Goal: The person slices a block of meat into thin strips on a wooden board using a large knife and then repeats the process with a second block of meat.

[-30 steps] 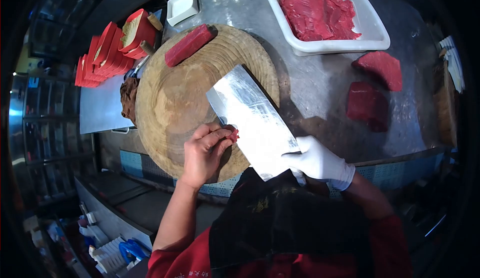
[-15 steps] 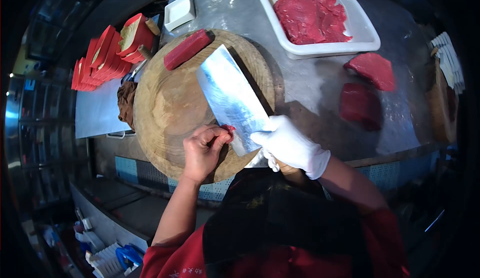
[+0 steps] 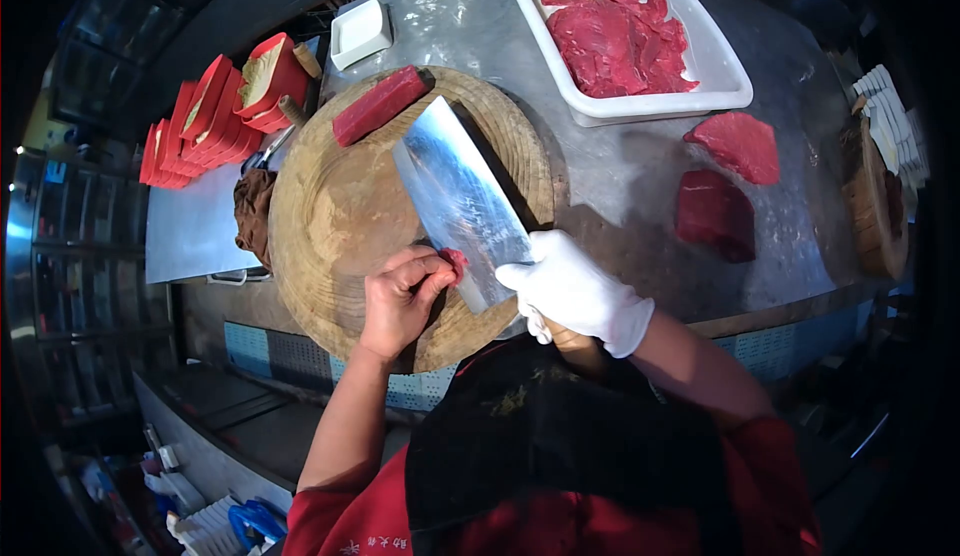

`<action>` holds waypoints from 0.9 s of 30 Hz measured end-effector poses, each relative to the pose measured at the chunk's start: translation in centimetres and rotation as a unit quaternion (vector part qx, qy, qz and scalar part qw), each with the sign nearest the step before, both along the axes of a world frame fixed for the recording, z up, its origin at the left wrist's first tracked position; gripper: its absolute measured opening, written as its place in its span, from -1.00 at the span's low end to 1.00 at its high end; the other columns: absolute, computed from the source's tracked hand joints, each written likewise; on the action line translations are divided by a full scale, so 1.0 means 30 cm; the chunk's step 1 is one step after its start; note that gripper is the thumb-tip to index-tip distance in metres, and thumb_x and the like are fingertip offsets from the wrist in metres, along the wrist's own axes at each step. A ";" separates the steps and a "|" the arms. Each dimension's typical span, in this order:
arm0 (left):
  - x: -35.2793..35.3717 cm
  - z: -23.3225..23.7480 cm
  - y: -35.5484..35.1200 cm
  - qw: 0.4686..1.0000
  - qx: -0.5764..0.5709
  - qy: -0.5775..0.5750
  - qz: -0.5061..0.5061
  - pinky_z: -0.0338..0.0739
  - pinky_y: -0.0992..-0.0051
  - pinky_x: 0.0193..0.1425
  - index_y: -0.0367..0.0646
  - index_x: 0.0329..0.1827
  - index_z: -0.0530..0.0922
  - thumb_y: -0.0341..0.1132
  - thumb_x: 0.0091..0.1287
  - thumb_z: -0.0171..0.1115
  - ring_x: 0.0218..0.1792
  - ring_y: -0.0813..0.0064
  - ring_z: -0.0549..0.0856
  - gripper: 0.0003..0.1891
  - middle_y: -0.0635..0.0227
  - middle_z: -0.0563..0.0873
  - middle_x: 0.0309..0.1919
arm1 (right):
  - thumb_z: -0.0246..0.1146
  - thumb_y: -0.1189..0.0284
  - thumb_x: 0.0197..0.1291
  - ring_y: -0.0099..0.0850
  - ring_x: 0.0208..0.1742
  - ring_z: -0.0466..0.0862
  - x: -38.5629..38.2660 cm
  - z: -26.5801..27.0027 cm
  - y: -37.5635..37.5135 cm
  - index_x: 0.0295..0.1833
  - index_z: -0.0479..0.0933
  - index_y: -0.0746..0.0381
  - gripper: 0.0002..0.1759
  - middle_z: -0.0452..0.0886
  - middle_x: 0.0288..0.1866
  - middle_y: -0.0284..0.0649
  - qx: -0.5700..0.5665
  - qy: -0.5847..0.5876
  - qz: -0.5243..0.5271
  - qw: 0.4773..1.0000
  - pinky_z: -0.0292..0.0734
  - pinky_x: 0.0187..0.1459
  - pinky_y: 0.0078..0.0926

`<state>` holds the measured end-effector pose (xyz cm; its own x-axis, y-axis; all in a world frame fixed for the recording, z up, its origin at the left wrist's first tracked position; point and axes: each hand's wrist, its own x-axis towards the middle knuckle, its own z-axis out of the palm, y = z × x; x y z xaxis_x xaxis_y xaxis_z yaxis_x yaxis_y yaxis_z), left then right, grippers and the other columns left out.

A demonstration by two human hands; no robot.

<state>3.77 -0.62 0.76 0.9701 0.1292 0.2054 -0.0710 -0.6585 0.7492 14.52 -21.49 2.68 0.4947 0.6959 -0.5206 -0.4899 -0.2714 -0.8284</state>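
My bare left hand pinches a small scrap of red meat against the near end of a cleaver's blade. In a white glove, my right hand is closed around the handle of the cleaver. The broad shiny blade points away and to the left over the round wooden chopping block. A long block of dark red meat lies at the far edge of that board. The cleaver's grip is mostly hidden inside the glove.
At the back right stands a white tub of red meat slices. Two meat pieces lie on the steel table. Red containers and a brown cloth are at the left, with a small white dish behind.
The whole view has shifted slightly. Both hands, the cleaver and the meat scrap keep nearly the same places relative to the chopping block.
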 end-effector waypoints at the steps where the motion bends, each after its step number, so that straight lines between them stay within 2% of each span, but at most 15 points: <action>1: -0.001 -0.002 0.012 1.000 0.015 -0.017 0.017 0.62 0.44 -0.17 -0.23 -0.31 0.74 -0.47 0.16 0.49 -0.28 0.32 0.74 -0.91 0.24 0.76 -0.30 | 0.26 0.43 0.35 -0.34 -0.62 0.62 0.000 -0.008 0.021 -0.15 0.47 0.56 -0.68 0.57 -0.56 -0.05 0.008 -0.016 0.007 1.000 0.52 -0.62 -0.35; 4: -0.021 0.012 0.048 0.999 0.026 -0.028 0.038 0.64 0.43 -0.19 -0.22 -0.32 0.74 -0.48 0.15 0.49 -0.29 0.28 0.76 -0.92 0.24 0.76 -0.31 | 0.26 0.43 0.35 -0.32 -0.60 0.63 -0.013 0.021 0.074 -0.16 0.46 0.56 -0.68 0.57 -0.54 -0.04 -0.001 0.008 0.015 1.000 0.52 -0.62 -0.33; 5: -0.026 0.019 0.053 0.998 0.038 -0.027 0.039 0.64 0.43 -0.19 -0.21 -0.33 0.74 -0.48 0.14 0.49 -0.29 0.28 0.76 -0.92 0.24 0.77 -0.30 | 0.21 0.43 0.40 -0.42 -0.70 0.51 -0.021 0.009 0.095 -0.10 0.47 0.34 -0.83 0.45 -0.60 -0.26 -0.025 0.017 0.017 0.999 0.46 -0.68 -0.40; 9: -0.054 0.025 0.092 0.997 0.058 -0.012 0.049 0.62 0.41 -0.12 -0.21 -0.33 0.74 -0.49 0.15 0.49 -0.23 0.28 0.75 -0.93 0.21 0.77 -0.29 | 0.21 0.42 0.40 -0.41 -0.66 0.53 -0.020 0.033 0.141 -0.08 0.45 0.35 -0.80 0.47 -0.56 -0.23 -0.025 0.019 0.039 0.999 0.46 -0.66 -0.39; 14: -0.084 0.033 0.150 0.995 0.089 -0.031 0.034 0.63 0.40 -0.12 -0.20 -0.29 0.74 -0.51 0.14 0.48 -0.23 0.26 0.75 -0.89 0.23 0.76 -0.31 | 0.22 0.41 0.40 -0.40 -0.66 0.54 -0.017 0.018 0.197 -0.09 0.41 0.37 -0.78 0.48 -0.55 -0.21 0.009 0.012 0.068 0.998 0.47 -0.66 -0.37; 18: -0.065 0.074 0.184 0.995 0.098 -0.023 -0.029 0.65 0.36 -0.08 -0.17 -0.19 0.74 -0.52 0.13 0.47 -0.19 0.24 0.76 -0.82 0.24 0.76 -0.21 | 0.21 0.42 0.41 -0.39 -0.68 0.54 -0.027 0.039 0.191 -0.11 0.38 0.40 -0.75 0.48 -0.55 -0.18 -0.006 0.011 0.083 0.996 0.48 -0.67 -0.35; 20: -0.054 0.049 0.218 0.976 0.167 -0.084 -0.112 0.66 0.35 -0.08 -0.16 -0.18 0.74 -0.54 0.11 0.47 -0.17 0.19 0.75 -0.79 0.24 0.75 -0.17 | 0.26 0.44 0.35 -0.32 -0.65 0.58 -0.040 0.046 0.173 -0.19 0.42 0.49 -0.72 0.55 -0.51 -0.06 -0.024 -0.025 0.063 0.997 0.49 -0.67 -0.29; 21: -0.056 0.041 0.232 0.981 0.150 -0.037 -0.117 0.66 0.33 -0.08 -0.17 -0.16 0.74 -0.54 0.09 0.48 -0.16 0.15 0.74 -0.76 0.23 0.74 -0.18 | 0.27 0.44 0.35 -0.33 -0.63 0.59 -0.042 0.066 0.163 -0.15 0.41 0.49 -0.71 0.56 -0.50 -0.05 -0.041 -0.004 0.067 0.997 0.51 -0.65 -0.31; 25: -0.060 0.042 0.244 0.977 0.159 -0.037 -0.136 0.66 0.31 -0.07 -0.19 -0.14 0.74 -0.53 0.10 0.48 -0.16 0.14 0.73 -0.76 0.21 0.74 -0.18 | 0.26 0.43 0.35 -0.33 -0.63 0.60 -0.057 0.108 0.174 -0.17 0.42 0.49 -0.71 0.56 -0.50 -0.07 -0.065 -0.043 0.075 0.994 0.53 -0.62 -0.32; 27: -0.049 0.068 0.233 0.976 0.155 -0.063 -0.141 0.66 0.31 -0.09 -0.22 -0.17 0.74 -0.52 0.09 0.49 -0.19 0.16 0.74 -0.78 0.21 0.74 -0.19 | 0.22 0.43 0.43 -0.39 -0.68 0.54 -0.045 0.116 0.190 -0.10 0.26 0.41 -0.70 0.47 -0.55 -0.13 -0.088 -0.057 0.103 0.989 0.48 -0.69 -0.35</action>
